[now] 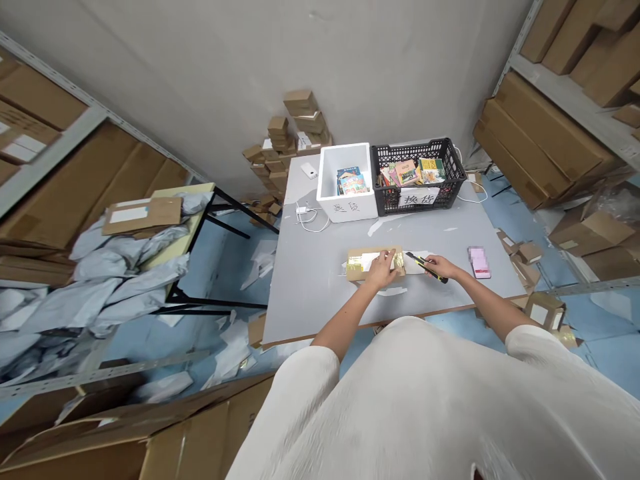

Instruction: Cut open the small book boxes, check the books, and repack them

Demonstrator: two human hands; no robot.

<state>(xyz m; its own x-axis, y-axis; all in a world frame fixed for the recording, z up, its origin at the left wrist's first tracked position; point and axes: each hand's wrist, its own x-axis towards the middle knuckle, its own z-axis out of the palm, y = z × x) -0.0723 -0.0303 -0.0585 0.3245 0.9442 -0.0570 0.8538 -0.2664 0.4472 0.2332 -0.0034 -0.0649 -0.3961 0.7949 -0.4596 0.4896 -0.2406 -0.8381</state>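
Note:
A small cardboard box (355,267) with shiny yellowish tape at both ends and a white label lies on the grey table (310,280). My left hand (383,268) rests on top of it, fingers spread over the label and tape. To its right, my right hand (439,266) is closed around a black and yellow utility knife (416,258), whose front end points left toward the box. White paper (419,268) lies beneath the knife, beside the box. A phone with a lit pink screen (480,263) lies right of my right hand.
At the table's back stand a white foam box (324,175) and a black plastic crate (383,202), both holding books. A white cable (315,230) lies at left. Grey mailing bags (145,273) cover a side table. Cardboard boxes (545,143) fill shelves; paper scraps litter the blue floor.

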